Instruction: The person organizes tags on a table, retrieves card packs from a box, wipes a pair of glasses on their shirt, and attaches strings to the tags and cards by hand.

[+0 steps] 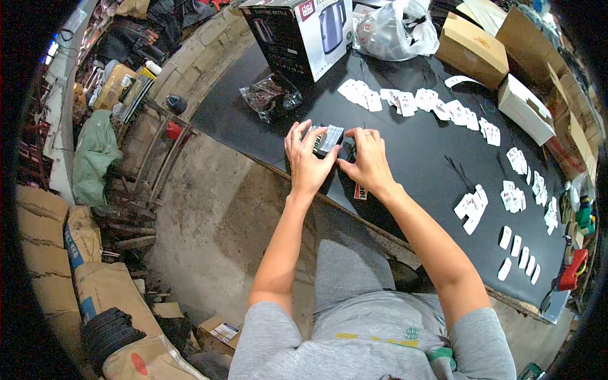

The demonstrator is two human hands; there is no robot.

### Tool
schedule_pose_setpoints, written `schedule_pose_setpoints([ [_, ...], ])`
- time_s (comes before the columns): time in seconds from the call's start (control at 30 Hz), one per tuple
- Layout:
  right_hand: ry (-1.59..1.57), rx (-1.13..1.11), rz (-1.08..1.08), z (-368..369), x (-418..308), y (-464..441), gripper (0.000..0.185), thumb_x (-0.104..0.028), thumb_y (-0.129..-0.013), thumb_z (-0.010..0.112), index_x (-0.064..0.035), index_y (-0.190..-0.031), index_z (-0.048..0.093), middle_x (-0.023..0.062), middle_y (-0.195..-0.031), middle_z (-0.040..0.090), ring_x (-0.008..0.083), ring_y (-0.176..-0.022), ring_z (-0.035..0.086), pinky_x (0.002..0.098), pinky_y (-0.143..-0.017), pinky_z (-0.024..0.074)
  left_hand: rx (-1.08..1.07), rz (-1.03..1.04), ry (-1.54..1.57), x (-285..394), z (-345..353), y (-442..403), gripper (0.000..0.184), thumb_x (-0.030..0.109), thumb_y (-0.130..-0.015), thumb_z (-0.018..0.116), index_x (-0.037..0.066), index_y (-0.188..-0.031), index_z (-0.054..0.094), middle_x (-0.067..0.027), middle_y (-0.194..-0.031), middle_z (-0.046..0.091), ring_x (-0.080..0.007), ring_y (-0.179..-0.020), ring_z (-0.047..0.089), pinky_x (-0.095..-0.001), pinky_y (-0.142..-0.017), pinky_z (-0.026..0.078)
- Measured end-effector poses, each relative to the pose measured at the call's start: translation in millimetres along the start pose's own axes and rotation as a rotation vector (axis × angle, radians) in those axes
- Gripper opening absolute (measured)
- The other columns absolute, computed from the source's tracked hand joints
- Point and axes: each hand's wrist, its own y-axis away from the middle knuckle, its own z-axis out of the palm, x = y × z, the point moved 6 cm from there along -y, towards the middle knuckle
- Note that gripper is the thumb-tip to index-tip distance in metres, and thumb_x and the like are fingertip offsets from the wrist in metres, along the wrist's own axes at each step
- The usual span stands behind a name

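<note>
1 pale, thin-layered stack, below the kettle box, is pinched in the left hand, thumb and fingers slightly parted; the right hand half-curls beside it, hold unclear. Dark pieces fill the clear bag between.

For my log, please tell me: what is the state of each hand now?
Left hand: closed, holding the stack.
Right hand: curled beside the stack; whether it grips anything cannot be told.
</note>
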Motion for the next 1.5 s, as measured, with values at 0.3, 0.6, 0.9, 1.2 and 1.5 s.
schedule_pose_setpoints([
  [0.3,0.039,-0.003,0.017,-3.8,1.1,-8.5,0.070,-0.021,-0.055,0.079,-0.0045,-0.115,0.047,0.0158,-0.103,0.056,0.0326,-0.102,0.049,0.0417,-0.089,0.0365,-0.007,-0.030,-0.036,-8.7,-2.8,0.1,0.042,0.020,-0.065,0.081,0.010,-0.103,0.066,-0.0130,-0.122,0.052,-0.0318,-0.116,0.045,-0.0439,-0.099,0.037],
  [0.6,-0.383,-0.056,0.281,-28.6,21.3,-16.8,0.079,-0.026,-0.056,0.084,-0.0016,-0.121,0.047,0.0158,-0.101,0.060,0.0251,-0.095,0.058,0.0356,-0.084,0.0460,0.093,-0.130,0.197,-4.2,-27.2,-4.9,0.032,0.014,-0.082,0.070,0.005,-0.111,0.063,-0.0128,-0.119,0.055,-0.0254,-0.111,0.053,-0.0354,-0.096,0.041],
  [0.9,-0.560,-0.136,0.126,-93.9,-19.5,29.3,0.078,-0.018,-0.059,0.078,-0.0021,-0.127,0.044,0.0095,-0.104,0.057,0.0202,-0.102,0.054,0.0339,-0.099,0.0363,-0.393,-0.928,1.344,62.9,-6.1,50.5,0.043,0.030,-0.096,0.053,-0.004,-0.122,0.054,-0.0111,-0.107,0.064,-0.0176,-0.093,0.065,-0.0293,-0.082,0.053],
  [1.2,-0.256,-0.048,0.057,-156.2,-19.4,106.3,0.076,-0.022,-0.060,0.082,-0.0051,-0.124,0.044,0.0154,-0.119,0.052,0.0325,-0.117,0.049,0.0464,-0.106,0.0298,-0.726,-1.112,1.672,131.8,48.8,104.2,0.029,0.007,-0.095,0.050,0.001,-0.123,0.052,-0.0105,-0.105,0.062,-0.0189,-0.095,0.064,-0.0304,-0.079,0.055],
  [1.5,-0.185,0.022,0.011,-184.9,0.5,164.9,0.051,-0.020,-0.064,0.081,-0.0080,-0.105,0.052,0.0109,-0.118,0.054,0.0288,-0.116,0.051,0.0502,-0.105,0.0318,-1.063,-1.443,2.163,193.9,77.4,146.1,0.034,0.018,-0.100,0.040,0.001,-0.127,0.049,-0.0118,-0.112,0.056,-0.0228,-0.100,0.057,-0.0357,-0.086,0.052],
])
